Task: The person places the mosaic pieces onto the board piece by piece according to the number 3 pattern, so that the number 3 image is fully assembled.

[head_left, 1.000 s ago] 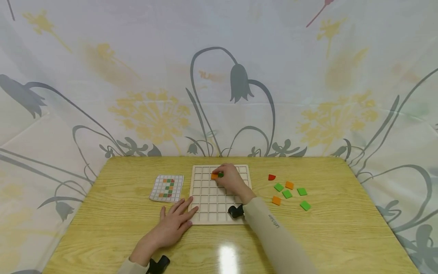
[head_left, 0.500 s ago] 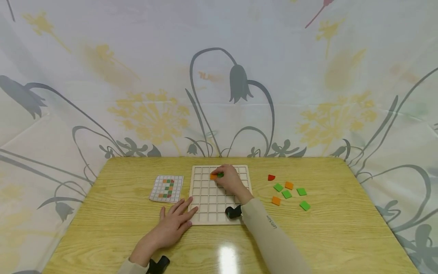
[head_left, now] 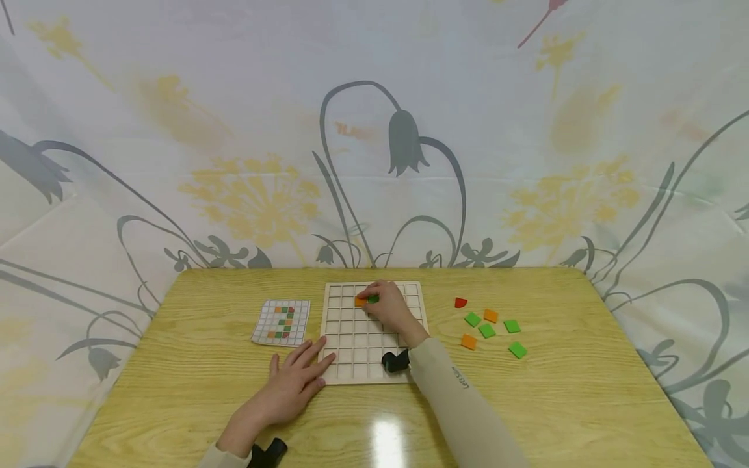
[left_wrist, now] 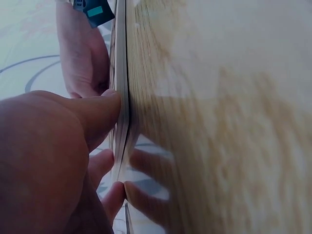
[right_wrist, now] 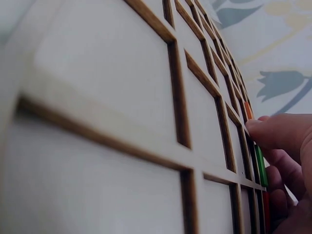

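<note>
My right hand (head_left: 391,311) reaches over the upper part of the pale wooden grid board (head_left: 354,356). Its thumb and forefinger pinch a small orange square tile (head_left: 360,301) at one of the upper cells. Right beside that tile is a green tile (head_left: 373,299), partly covered by the fingers. The right wrist view shows the green tile (right_wrist: 262,165) in the grid, with a red piece (right_wrist: 266,210) past it, half hidden by the hand. My left hand (head_left: 292,385) lies with fingers spread, fingertips on the board's lower left edge; its thumb (left_wrist: 105,107) shows against that edge.
A paper card (head_left: 282,322) printed with a coloured grid pattern lies left of the board. To the right are a loose red rounded piece (head_left: 461,303), orange tiles (head_left: 469,342) and several green tiles (head_left: 517,350). A patterned cloth (head_left: 374,195) hangs behind the wooden table (head_left: 556,403).
The whole head view has drifted slightly left. My right hand stays at the orange tile, fingers shifting a little, and more of the green tile shows. My left hand keeps its place.
</note>
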Demonstrator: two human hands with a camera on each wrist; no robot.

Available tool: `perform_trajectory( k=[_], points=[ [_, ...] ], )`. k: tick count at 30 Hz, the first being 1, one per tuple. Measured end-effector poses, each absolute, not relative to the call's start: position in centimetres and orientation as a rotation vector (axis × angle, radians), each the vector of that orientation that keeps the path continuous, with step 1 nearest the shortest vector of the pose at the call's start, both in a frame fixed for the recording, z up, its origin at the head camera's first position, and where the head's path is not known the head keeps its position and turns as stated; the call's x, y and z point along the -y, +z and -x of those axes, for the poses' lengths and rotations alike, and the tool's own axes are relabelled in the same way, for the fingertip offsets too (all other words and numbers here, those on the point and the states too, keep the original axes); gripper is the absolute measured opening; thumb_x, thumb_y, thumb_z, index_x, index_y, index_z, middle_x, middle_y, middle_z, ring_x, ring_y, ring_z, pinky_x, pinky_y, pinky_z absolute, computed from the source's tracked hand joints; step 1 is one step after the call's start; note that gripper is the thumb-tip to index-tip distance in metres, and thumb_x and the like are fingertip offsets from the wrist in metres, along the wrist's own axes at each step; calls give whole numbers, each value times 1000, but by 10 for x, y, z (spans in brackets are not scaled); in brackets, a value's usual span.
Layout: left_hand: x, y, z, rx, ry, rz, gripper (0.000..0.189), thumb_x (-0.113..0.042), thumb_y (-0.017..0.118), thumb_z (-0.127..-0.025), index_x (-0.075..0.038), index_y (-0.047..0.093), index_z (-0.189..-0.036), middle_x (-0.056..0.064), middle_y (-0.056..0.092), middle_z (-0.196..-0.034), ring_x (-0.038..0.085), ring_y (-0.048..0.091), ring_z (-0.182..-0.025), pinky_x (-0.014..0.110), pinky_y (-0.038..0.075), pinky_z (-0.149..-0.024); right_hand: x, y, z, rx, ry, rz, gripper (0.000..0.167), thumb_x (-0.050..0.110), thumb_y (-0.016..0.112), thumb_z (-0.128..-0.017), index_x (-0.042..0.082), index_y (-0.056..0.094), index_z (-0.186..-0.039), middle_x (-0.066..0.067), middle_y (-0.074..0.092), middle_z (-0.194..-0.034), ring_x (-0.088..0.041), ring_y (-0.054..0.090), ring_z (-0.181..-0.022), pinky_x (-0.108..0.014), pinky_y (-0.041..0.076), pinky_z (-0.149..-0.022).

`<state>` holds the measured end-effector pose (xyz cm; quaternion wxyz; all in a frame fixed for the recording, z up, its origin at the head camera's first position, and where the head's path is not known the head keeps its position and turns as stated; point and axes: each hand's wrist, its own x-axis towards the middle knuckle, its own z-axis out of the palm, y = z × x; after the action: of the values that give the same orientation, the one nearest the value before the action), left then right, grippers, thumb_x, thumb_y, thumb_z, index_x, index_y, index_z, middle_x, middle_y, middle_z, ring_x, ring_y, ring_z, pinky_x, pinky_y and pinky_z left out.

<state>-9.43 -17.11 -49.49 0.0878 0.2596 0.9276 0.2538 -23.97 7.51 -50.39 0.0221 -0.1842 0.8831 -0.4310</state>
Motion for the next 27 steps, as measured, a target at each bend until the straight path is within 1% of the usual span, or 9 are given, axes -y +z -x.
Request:
perform_trajectory(
  k=[2,5,10,13,21,27],
  points=[
    [171,-495,94,-2763,754,-774,45,-26,50,-106,-19,48,-150,6,22,-164,39,16,-149,85,3,-96,-75,-504,240,-2731,-1344,563,20,3,73,-88,7,78,-107,-10,65,-114,-33,57,-109,-48,40,-105],
    [171,-494,94,-2762,764,-777,45,-25,51,-105,-18,49,-150,8,23,-164,39,16,-148,86,3,-96,-75,-504,240,-2727,-1353,554,21,3,73,-88,7,78,-108,-10,66,-115,-33,57,-110,-46,47,-95],
    [171,-494,94,-2761,767,-786,45,-25,50,-106,-16,49,-150,9,23,-164,40,16,-148,86,4,-96,-76,-507,239,-2720,-1370,538,23,4,70,-90,8,77,-111,-11,66,-120,-34,55,-117,-46,47,-96],
    [172,-494,94,-2762,761,-792,45,-26,50,-106,-16,48,-150,9,22,-164,40,16,-148,86,4,-96,-78,-508,238,-2697,-1408,519,24,5,69,-90,8,76,-113,-10,66,-122,-33,55,-118,-45,48,-95],
    [171,-494,94,-2761,763,-792,45,-26,49,-106,-16,48,-150,9,22,-164,40,16,-148,86,4,-96,-85,-507,238,-2634,-1515,451,23,5,68,-93,9,75,-114,-5,67,-117,-24,62,-101,-40,52,-85],
    [171,-492,92,-2759,768,-790,46,-24,50,-105,-16,48,-150,9,23,-164,41,17,-148,86,4,-96,-88,-505,237,-2662,-1504,453,22,5,69,-92,9,75,-113,-5,68,-116,-26,64,-103,-41,53,-85]
  ],
)
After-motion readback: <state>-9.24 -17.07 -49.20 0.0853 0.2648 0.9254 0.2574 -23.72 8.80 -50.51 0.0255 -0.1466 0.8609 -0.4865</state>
